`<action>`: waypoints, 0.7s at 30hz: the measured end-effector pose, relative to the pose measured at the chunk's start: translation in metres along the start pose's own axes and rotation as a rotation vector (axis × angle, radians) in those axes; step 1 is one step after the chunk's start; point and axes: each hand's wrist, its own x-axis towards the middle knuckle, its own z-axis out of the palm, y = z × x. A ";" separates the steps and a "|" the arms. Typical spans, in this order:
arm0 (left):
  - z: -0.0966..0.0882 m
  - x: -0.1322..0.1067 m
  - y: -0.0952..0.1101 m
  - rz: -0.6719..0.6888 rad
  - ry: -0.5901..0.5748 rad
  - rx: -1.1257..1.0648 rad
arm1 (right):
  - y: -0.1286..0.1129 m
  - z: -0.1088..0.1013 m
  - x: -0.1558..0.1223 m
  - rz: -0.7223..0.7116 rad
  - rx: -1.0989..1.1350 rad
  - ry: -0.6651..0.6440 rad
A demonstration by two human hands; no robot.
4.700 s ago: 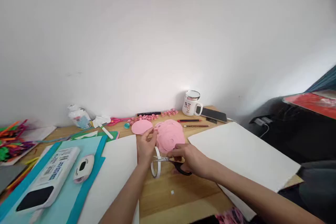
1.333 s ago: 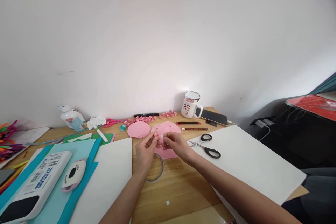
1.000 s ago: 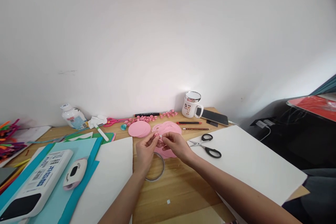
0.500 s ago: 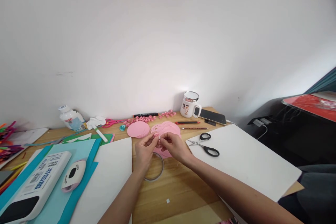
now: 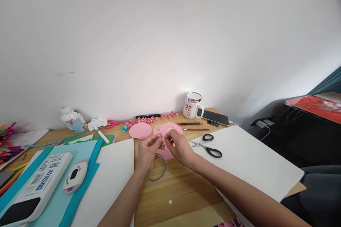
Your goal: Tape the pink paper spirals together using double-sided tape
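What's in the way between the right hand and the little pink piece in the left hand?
Nothing visible does. The right hand has its fingertips beside the pink piece in the left hand. The tape ring lies on the table, not between them.

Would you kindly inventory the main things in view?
Table: one, brown, centre
Sheets: several, white, both sides
Papers: several, blue, left
Case: one, white, on papers
Oval device: one, white and pink, on papers
Bottle: one, white, back left
Tissue: one, white, beside bottle
Felt pen: one, white, by tissue
Marker: one, black, back
Mug: one, white, back
Phone: one, black, beside mug
Pen: one, black and red, before mug
Pencil: one, brown, before pen
Scissors: two, black and pink handles, right and back
Paper discs: several, pink, centre
Rolls: many, pink, back
Ring: one, grey, centre
Sticks: many, mixed, left
Left hand: one, bare, centre, pinching pink piece
Right hand: one, bare, beside it
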 end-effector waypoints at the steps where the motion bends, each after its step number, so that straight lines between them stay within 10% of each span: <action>1: 0.000 0.000 0.000 0.000 0.002 0.004 | 0.001 -0.001 0.001 -0.011 -0.023 0.011; 12: 0.002 -0.002 0.003 0.015 -0.004 -0.017 | -0.009 -0.038 -0.001 0.228 0.242 -0.048; 21: 0.003 -0.003 0.001 0.104 -0.029 0.131 | -0.009 -0.021 -0.001 0.450 0.627 -0.133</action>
